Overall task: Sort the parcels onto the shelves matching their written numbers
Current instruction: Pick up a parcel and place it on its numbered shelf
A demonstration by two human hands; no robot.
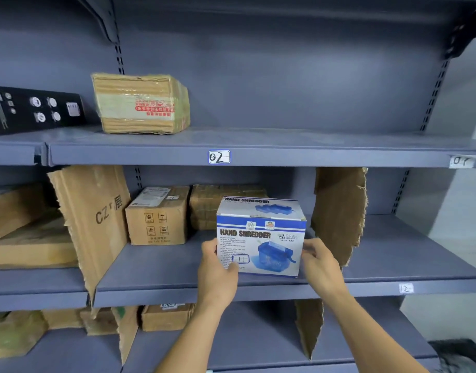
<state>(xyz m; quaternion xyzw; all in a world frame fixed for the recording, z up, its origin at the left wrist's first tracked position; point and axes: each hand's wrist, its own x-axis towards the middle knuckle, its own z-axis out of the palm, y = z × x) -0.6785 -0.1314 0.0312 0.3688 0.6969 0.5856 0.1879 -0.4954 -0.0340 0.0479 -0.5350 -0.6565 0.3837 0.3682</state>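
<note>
Blue and white, the hand shredder box (261, 238) is at the front edge of the middle shelf (164, 267), about halfway along. We cannot tell if its bottom touches the shelf yet. A small sticker (241, 258) on its front says 11.

Our left hand (218, 275) holds the box's left side, with the thumb on the front. Our right hand (320, 262) holds the right side. Each grip is clamped on the box.

Torn cardboard dividers stand on both sides, the left divider (96, 224) at the shelf's left end and the right divider (339, 214) just beside the box. Behind the box, near the shelf's back edge, are a brown carton (157, 216) and a taped parcel (204, 208). The front edge of the upper shelf (312, 146) has a label (219, 156) that says 02.
</note>
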